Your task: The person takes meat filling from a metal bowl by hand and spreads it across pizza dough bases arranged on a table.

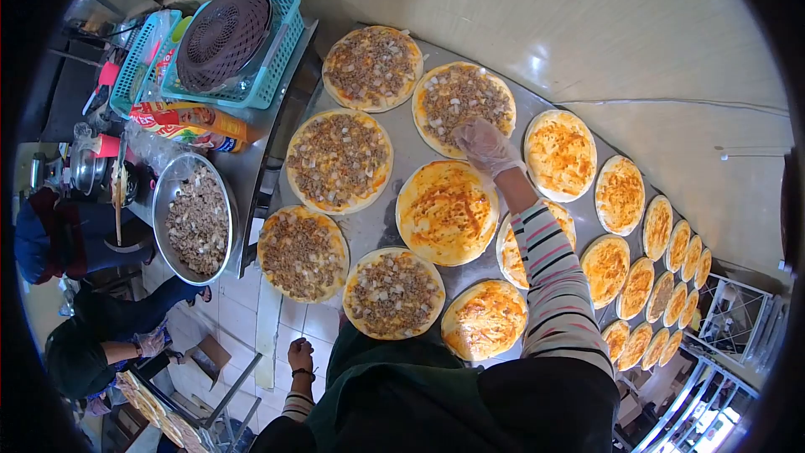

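My right hand [486, 148], in a clear plastic glove, is over the near right part of a topped round [453, 101], which lies at the far side of the counter [401, 153]. The fingers look bunched and bent downward; I cannot tell whether they pinch any topping, since the glove and the angle hide the tips. My left hand [300, 355] hangs low at the near left, off the counter, loosely curled; I cannot tell whether its fingers are pressed together.

I take this as evening out the crumbly meat and pale cubes. Light, flat fingertips would do it best, nudging the heap outward and stopping short of the pale rim, so the edge is left bare all round. Pressing hard could dent the dough or smear the orange layer under the meat. The cubes want scattering too, rather than sitting in clumps.

The reach is the awkward part: my striped sleeve [549, 273] passes above a sauced round [510, 256], so I'd lift the elbow to spare it. The uncovered round [447, 212] just near of my glove could catch stray crumbs. More filling [199, 222] sits in the metal bowl [179, 169] on the left.
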The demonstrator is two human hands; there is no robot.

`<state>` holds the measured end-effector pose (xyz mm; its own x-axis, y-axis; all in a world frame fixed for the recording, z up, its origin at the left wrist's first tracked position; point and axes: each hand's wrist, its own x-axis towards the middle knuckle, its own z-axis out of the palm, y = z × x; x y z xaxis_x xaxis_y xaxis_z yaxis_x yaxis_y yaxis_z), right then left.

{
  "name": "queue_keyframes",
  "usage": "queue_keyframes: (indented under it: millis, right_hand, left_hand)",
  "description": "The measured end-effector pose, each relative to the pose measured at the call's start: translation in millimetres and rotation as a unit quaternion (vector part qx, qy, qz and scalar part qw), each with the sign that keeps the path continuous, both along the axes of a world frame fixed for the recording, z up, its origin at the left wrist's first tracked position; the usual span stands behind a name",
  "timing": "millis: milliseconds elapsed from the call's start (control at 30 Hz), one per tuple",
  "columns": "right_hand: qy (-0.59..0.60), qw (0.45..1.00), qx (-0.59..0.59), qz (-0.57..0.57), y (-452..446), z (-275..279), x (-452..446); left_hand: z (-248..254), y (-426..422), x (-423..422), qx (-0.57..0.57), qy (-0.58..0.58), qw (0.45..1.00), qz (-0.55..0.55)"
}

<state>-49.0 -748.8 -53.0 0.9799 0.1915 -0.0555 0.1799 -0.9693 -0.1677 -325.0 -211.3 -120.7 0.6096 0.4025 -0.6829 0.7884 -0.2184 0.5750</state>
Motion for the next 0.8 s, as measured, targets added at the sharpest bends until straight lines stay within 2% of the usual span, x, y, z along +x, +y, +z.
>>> queue_keyframes:
  millis: [67,100,167,200,267,400,500,567,600,633,667,700,733,767,800]
  right_hand:
    - [-0.063,0.982,-0.118,0.131,2,-11,3]
    - [-0.061,0.983,-0.117,0.129,6,-5,3]
    - [-0.048,0.997,0.044,0.031,15,8,12]
    - [-0.049,0.997,0.045,0.033,17,1,21]
    - [-0.058,0.991,0.109,-0.059,20,-20,39]
    - [-0.026,0.992,0.111,-0.057,31,-10,56]
    - [0.048,0.988,0.098,-0.110,32,4,63]
    - [0.030,0.995,-0.012,-0.094,42,28,62]
    - [-0.018,0.992,-0.127,0.000,35,15,68]
    - [-0.004,0.996,0.001,-0.087,36,21,66]
    - [0.019,0.999,-0.005,-0.038,26,-14,85]
    - [0.089,0.909,0.374,-0.157,58,27,82]
    - [0.125,0.851,0.497,-0.114,94,50,78]
    - [0.163,0.775,0.605,-0.079,127,68,75]
    - [0.204,0.776,0.594,-0.057,167,89,72]
  left_hand:
    - [0,3,-5,0.003,0.004,1.000,0.004]
    - [4,0,-2,0.012,0.016,1.000,-0.010]
    - [11,-8,8,0.019,0.023,0.999,-0.023]
    - [17,-12,12,0.017,0.023,1.000,-0.015]
    - [22,-13,11,0.014,0.023,1.000,-0.004]
    - [18,-9,9,-0.001,0.004,1.000,0.018]
    - [17,-5,-1,0.011,0.010,1.000,0.011]
    - [6,6,-12,0.028,0.006,1.000,-0.007]
    - [-2,13,-18,0.034,-0.011,0.999,-0.004]
    - [5,10,-16,0.045,-0.021,0.999,-0.013]
    - [1,17,-18,0.074,-0.017,0.996,-0.050]
    - [44,-6,10,0.027,0.027,0.999,0.014]
    - [-2,18,-9,0.006,-0.050,0.997,0.061]
    - [0,20,3,0.029,-0.040,0.997,0.068]
    - [32,13,33,-0.002,-0.068,0.996,0.056]
